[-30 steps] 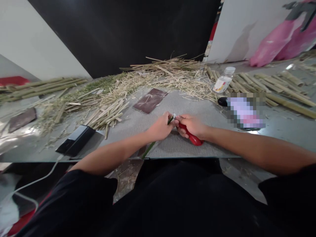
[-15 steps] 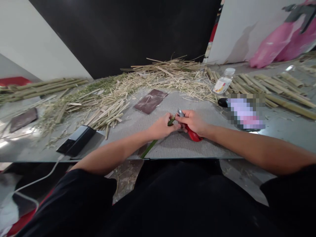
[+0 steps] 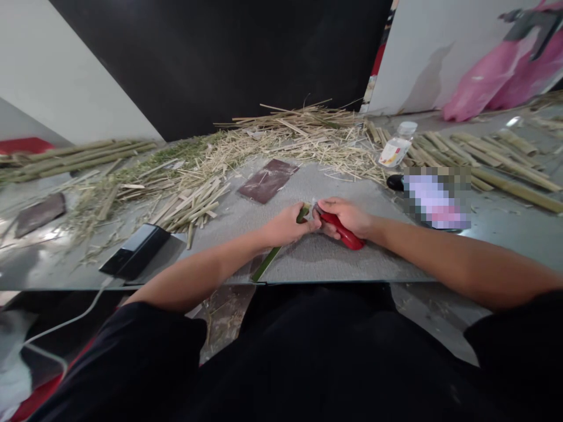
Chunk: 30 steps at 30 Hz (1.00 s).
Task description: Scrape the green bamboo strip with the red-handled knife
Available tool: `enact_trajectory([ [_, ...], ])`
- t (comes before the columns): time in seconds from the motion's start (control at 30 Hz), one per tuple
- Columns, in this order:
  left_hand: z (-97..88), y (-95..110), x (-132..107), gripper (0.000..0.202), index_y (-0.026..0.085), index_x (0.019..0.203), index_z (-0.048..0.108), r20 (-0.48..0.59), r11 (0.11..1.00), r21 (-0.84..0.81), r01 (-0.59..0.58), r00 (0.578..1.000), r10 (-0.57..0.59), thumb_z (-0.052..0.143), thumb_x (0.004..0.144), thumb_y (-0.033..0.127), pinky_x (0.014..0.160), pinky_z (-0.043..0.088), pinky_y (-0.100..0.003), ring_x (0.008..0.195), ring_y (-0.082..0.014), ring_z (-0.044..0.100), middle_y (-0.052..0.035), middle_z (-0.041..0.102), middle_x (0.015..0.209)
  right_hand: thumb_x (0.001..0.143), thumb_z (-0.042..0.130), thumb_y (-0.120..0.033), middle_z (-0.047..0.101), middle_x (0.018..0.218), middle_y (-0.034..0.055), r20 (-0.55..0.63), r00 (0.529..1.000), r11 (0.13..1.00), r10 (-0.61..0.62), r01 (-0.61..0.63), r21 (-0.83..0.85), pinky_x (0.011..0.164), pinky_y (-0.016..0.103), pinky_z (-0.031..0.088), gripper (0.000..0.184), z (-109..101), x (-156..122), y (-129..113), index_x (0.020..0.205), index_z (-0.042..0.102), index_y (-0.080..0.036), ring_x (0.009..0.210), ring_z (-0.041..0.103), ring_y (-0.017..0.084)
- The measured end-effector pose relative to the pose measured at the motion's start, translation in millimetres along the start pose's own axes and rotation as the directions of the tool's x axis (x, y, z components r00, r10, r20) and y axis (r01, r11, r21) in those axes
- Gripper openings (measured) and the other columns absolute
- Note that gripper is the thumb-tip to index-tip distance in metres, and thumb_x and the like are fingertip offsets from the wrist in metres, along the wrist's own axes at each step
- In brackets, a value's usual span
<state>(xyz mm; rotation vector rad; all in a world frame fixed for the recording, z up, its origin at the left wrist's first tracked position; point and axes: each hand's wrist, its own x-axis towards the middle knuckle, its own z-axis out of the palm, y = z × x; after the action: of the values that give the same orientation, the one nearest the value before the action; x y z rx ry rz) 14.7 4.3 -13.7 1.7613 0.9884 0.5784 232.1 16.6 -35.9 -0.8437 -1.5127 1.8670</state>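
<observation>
My left hand (image 3: 290, 225) is closed round a green bamboo strip (image 3: 266, 265). The strip's lower end slants down to the table's front edge, and its upper end shows between thumb and fingers. Wrapped in my right hand (image 3: 345, 215) is a red utility knife (image 3: 350, 237) with a grey metal front. That metal front lies close to the strip's upper end, between my two hands. Fingers hide the blade, so I cannot tell whether it touches the strip.
Behind my hands lies a brown sandpaper sheet (image 3: 268, 180). Bamboo shavings (image 3: 299, 138) and split strips (image 3: 193, 205) cover the back and left. A black box (image 3: 135, 252) with a cable sits left. On the right are a phone (image 3: 435, 202), a bottle (image 3: 398, 145) and pink sprayers (image 3: 488, 76).
The red knife has turned in my right hand, and more of its handle shows. The strip has rolled slightly in my left hand, which stays nearly in place.
</observation>
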Motion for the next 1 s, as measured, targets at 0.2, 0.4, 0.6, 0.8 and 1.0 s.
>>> enact_trajectory([
  [0.2, 0.2, 0, -1, 0.061, 0.022, 0.095, 0.048, 0.090, 0.997, -0.078, -0.010, 0.996, 0.017, 0.082, 0.084, 0.071, 0.045, 0.032, -0.023, 0.047, -0.0077, 0.047, 0.0070, 0.052, 0.065, 0.106, 0.055, -0.047, 0.054, 0.050, -0.0024, 0.194, 0.976, 0.993, 0.100, -0.085, -0.086, 0.039, 0.025, 0.040, 0.035, 1, -5, -6, 0.084, 0.061, -0.020, 0.037, 0.047, 0.013],
  [0.4, 3.2, 0, -1, 0.055, 0.021, 0.096, 0.049, 0.093, 0.998, -0.059, -0.031, 0.995, 0.037, 0.076, 0.091, 0.069, 0.044, 0.035, -0.022, 0.046, -0.0069, 0.047, 0.0039, 0.061, 0.071, 0.106, 0.054, -0.049, 0.052, 0.050, -0.0025, 0.179, 0.975, 0.989, 0.135, -0.122, -0.080, 0.038, 0.025, 0.041, 0.037, 8, -6, -6, 0.082, 0.058, -0.021, 0.038, 0.047, 0.014],
  [0.6, 2.8, -7, 3, 0.047, 0.022, 0.094, 0.051, 0.044, 0.995, 0.025, -0.095, 0.995, 0.093, 0.067, 0.097, 0.066, 0.052, 0.040, -0.026, 0.054, -0.0100, 0.051, 0.0013, 0.064, 0.077, 0.103, 0.057, -0.044, 0.052, 0.049, -0.0022, 0.102, 0.991, 0.995, 0.089, -0.083, -0.063, 0.039, 0.025, 0.041, 0.032, 15, -7, -5, 0.080, 0.056, -0.022, 0.037, 0.047, 0.014],
  [0.8, 0.8, -9, 7, 0.044, 0.021, 0.089, 0.055, 0.009, 0.959, 0.173, -0.224, 0.974, 0.225, 0.057, 0.103, 0.062, 0.074, 0.046, -0.033, 0.079, -0.0177, 0.060, -0.0024, 0.066, 0.084, 0.101, 0.059, -0.042, 0.051, 0.047, -0.0033, 0.023, 0.999, 0.998, 0.048, -0.047, -0.037, 0.038, 0.024, 0.039, 0.029, 23, -6, -2, 0.080, 0.055, -0.023, 0.036, 0.046, 0.013],
  [1.0, 0.6, -2, 6, 0.046, 0.021, 0.083, 0.049, -0.077, 0.972, 0.197, -0.127, 0.987, 0.144, 0.056, 0.104, 0.061, 0.067, 0.038, -0.031, 0.071, -0.0154, 0.049, 0.0010, 0.053, 0.076, 0.105, 0.054, -0.050, 0.051, 0.050, -0.0031, -0.148, 0.988, 0.999, -0.051, 0.052, 0.007, 0.038, 0.024, 0.036, 0.036, 29, -5, 0, 0.081, 0.056, -0.022, 0.036, 0.045, 0.013],
])
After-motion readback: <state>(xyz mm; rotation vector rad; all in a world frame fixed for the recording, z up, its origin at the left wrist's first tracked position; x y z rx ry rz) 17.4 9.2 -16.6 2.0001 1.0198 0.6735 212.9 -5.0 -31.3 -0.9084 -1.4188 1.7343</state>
